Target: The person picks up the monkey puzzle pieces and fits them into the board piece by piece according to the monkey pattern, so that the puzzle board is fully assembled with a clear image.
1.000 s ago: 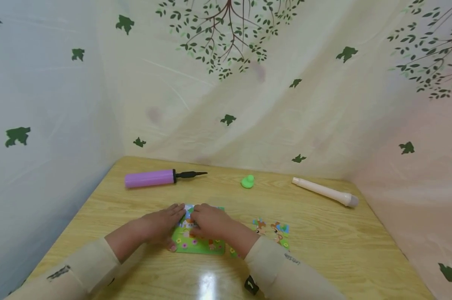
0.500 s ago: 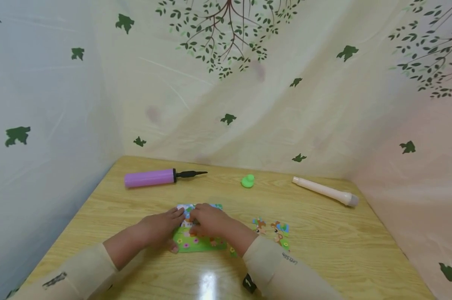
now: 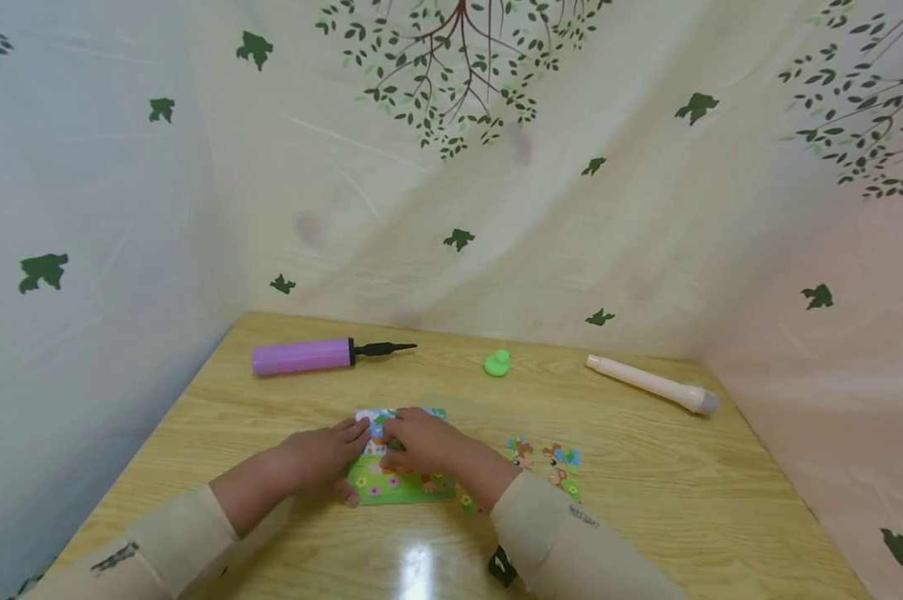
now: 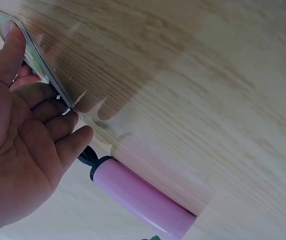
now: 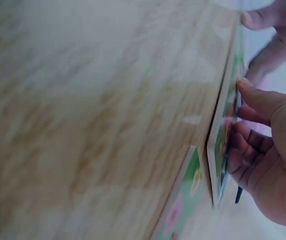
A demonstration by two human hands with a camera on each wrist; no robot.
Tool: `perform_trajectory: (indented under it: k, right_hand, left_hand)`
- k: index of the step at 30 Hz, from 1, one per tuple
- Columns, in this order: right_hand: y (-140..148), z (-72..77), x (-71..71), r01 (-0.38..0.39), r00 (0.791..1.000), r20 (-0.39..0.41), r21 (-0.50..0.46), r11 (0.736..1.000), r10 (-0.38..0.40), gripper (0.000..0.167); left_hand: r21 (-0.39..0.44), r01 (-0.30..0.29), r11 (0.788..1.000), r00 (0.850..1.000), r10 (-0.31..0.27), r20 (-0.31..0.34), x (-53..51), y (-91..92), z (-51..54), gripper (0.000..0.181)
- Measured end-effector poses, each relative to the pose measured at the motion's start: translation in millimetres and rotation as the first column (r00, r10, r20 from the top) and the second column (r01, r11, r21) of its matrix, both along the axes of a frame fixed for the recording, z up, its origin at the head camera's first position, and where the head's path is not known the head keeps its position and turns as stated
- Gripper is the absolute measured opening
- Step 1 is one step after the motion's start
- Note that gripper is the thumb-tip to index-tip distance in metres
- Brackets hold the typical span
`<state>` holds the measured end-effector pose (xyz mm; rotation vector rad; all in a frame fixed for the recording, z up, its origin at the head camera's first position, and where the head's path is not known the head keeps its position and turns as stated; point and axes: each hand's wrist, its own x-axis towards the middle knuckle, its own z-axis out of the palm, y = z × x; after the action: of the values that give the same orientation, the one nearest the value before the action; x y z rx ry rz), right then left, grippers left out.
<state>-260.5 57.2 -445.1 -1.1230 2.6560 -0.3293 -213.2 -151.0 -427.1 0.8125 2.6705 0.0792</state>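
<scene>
A colourful jigsaw puzzle board point(image 3: 402, 492), green with printed flowers along its near side, lies on the table in the head view. My left hand point(image 3: 319, 458) rests at its left side, fingers straight on the upper left and thumb by the near left corner. In the left wrist view the left thumb point(image 4: 14, 47) touches the board's edge. Over the middle, my right hand point(image 3: 424, 442) has curled fingers, with thumb and forefinger pinching at a puzzle piece that they mostly hide. The right wrist view shows that right hand point(image 5: 278, 150) close against the board's picture side.
Loose puzzle pieces point(image 3: 559, 467) lie right of the board, partly behind the right forearm. Along the back of the table point(image 3: 646, 483) are a purple hand pump point(image 3: 301, 357), a green toy duck point(image 3: 498, 363) and a pale microphone-shaped stick point(image 3: 649, 383). A patterned cloth hangs behind.
The board has turned slightly counter-clockwise, its near edge now tilting up to the right. Both hands keep nearly the same place on it. The loose pieces stay put.
</scene>
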Motion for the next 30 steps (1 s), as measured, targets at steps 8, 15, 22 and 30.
perform_trajectory:
  k: [8, 15, 22, 30]
  right_hand:
    - [31, -2.8, -11.6, 0.017, 0.993, 0.122, -0.176, 0.984, 0.005, 0.025]
    - [80, 14.7, -23.5, 0.117, 0.993, 0.004, -0.090, 0.989, -0.117, 0.024]
    - [133, 25.3, -25.0, 0.223, 0.971, 0.070, 0.060, 0.973, -0.227, 0.031]
    - [159, 28.3, -8.5, 0.300, 0.925, 0.170, 0.217, 0.929, -0.338, 0.047]
  left_hand:
    - [0.011, 0.001, 1.000, 0.999, -0.002, 0.034, 0.6, 2.1, 3.8, 0.097]
    - [-0.003, 0.000, 1.000, 0.999, 0.001, 0.051, -0.8, 0.9, 2.6, 0.096]
    - [-0.012, -0.013, 1.000, 0.998, 0.014, 0.066, -2.0, 0.4, 1.0, 0.096]
    - [-0.024, -0.015, 1.000, 0.997, 0.017, 0.076, -3.1, 0.8, 0.2, 0.098]
